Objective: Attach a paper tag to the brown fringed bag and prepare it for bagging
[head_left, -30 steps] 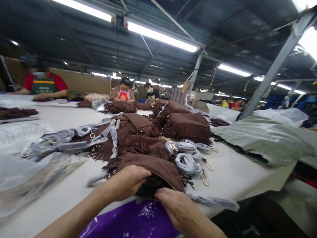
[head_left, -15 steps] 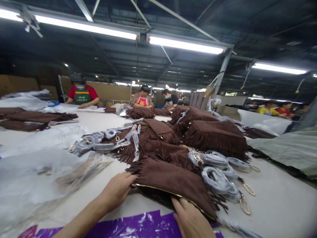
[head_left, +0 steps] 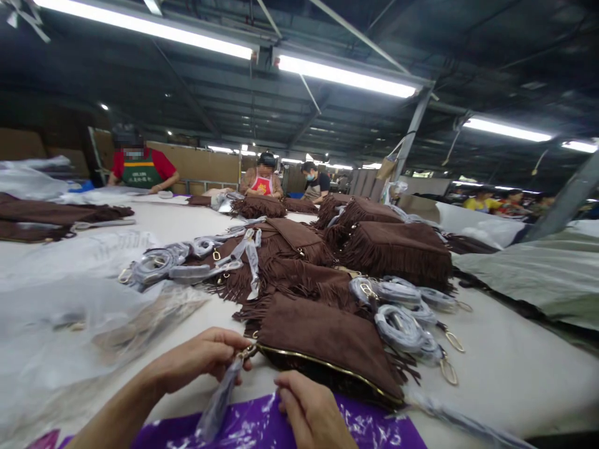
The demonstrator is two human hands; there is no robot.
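Observation:
A dark brown fringed bag (head_left: 322,333) lies in front of me, with a gold zipper along its near edge. At its left corner my left hand (head_left: 210,358) pinches the metal clasp end of a plastic-wrapped strap (head_left: 219,399), which hangs down toward me. My right hand (head_left: 313,408) is just below the zipper, fingers loosely bent and slightly apart, with nothing visible in them. Under both hands is purple plastic sheeting (head_left: 374,424).
More fringed brown bags (head_left: 397,249) are piled behind. Coiled wrapped straps with gold clasps (head_left: 405,333) lie right, others (head_left: 156,265) left. Clear plastic (head_left: 70,305) covers the table's left side. People (head_left: 140,168) work across the table.
My right hand has come out of the bag's opening and moved left. My left hand now holds the wrapped strap's clasp at the bag's corner. The view has shifted slightly.

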